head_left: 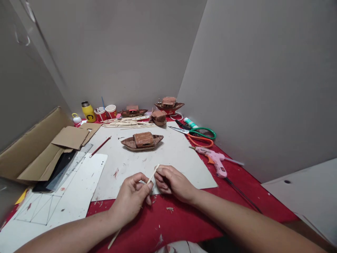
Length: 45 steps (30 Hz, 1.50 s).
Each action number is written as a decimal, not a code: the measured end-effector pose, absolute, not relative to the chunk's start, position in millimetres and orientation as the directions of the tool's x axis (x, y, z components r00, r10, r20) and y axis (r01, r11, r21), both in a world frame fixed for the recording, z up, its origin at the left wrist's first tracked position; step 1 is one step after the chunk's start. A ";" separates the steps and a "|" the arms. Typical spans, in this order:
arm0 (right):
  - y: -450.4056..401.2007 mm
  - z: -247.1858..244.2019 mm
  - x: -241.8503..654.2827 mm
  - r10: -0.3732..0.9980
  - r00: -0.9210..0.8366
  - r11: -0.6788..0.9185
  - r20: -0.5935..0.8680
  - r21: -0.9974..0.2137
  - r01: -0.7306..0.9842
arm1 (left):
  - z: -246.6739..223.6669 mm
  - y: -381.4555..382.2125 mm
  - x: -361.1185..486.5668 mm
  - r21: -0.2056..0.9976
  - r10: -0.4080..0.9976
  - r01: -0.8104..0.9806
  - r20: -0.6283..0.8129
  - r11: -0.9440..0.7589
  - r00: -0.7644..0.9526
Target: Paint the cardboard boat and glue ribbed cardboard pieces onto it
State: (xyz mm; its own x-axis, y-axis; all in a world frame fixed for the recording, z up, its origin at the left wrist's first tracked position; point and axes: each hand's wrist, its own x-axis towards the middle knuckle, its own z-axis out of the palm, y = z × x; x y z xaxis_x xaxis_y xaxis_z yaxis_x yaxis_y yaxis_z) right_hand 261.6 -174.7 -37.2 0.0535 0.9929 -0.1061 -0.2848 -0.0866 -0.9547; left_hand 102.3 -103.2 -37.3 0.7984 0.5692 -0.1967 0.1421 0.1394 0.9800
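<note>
My left hand (133, 196) pinches a thin pale wooden stick (154, 173) between thumb and fingers. The stick slants from low on the left, under my wrist, up to the right. At its upper end, the curled fingers of my right hand (172, 181) close on the tip, though the exact contact is partly hidden. Beyond both hands, a small brown model boat (143, 140) with a ribbed cabin roof sits upright on a white board (168, 158).
Behind lie a pile of sticks (126, 122) and several more model boats (168, 102). Scissors (188, 132) and a pink glue gun (217, 161) rest on the right. Cardboard (70, 137), a pencil (100, 147), paper cups (111, 111) and a yellow bottle (88, 112) stand or lie left.
</note>
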 end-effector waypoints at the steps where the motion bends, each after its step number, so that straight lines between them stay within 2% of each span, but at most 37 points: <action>1: -174.6 -36.9 261.7 0.992 0.057 -0.089 -0.109 -0.955 -0.282 | -38.0 -103.1 102.4 0.981 0.570 0.143 -0.195 0.134 0.798; 12: -172.8 -42.3 261.5 0.983 0.105 -0.121 -0.148 -0.967 -0.225 | -35.6 -105.9 105.9 0.985 0.597 0.174 -0.140 0.001 0.790; 14: -172.9 -43.1 261.7 0.983 0.121 -0.112 -0.135 -0.977 -0.180 | -35.4 -104.3 106.5 0.986 0.576 0.156 -0.165 0.064 0.800; 18: -172.9 -40.7 265.1 0.982 0.173 -0.069 -0.074 -0.997 -0.033 | -31.8 -97.4 107.0 0.910 0.424 0.159 -0.326 0.382 0.845; 20: -173.0 -38.9 267.5 0.978 0.204 -0.048 -0.040 -0.998 0.034 | -29.2 -93.2 106.9 0.862 0.382 0.140 -0.354 0.486 0.854; 24: -175.2 -37.2 270.4 0.982 0.189 -0.029 -0.008 -0.994 0.109 | -26.4 -86.1 106.0 0.828 0.419 0.077 -0.359 0.556 0.834; 30: -179.1 -31.4 267.9 0.999 0.036 -0.018 -0.012 -0.982 0.189 | -28.6 -79.3 103.9 0.785 0.403 0.064 -0.384 0.617 0.831; 38: -171.0 -32.9 273.5 0.993 0.078 -0.103 -0.094 -0.987 0.124 | -30.7 -74.9 103.9 0.768 0.352 0.090 -0.390 0.634 0.851; 45: -165.4 -41.0 279.5 0.984 0.086 -0.159 -0.158 -0.987 0.004 | -32.6 -76.8 106.0 0.805 0.348 0.108 -0.368 0.583 0.862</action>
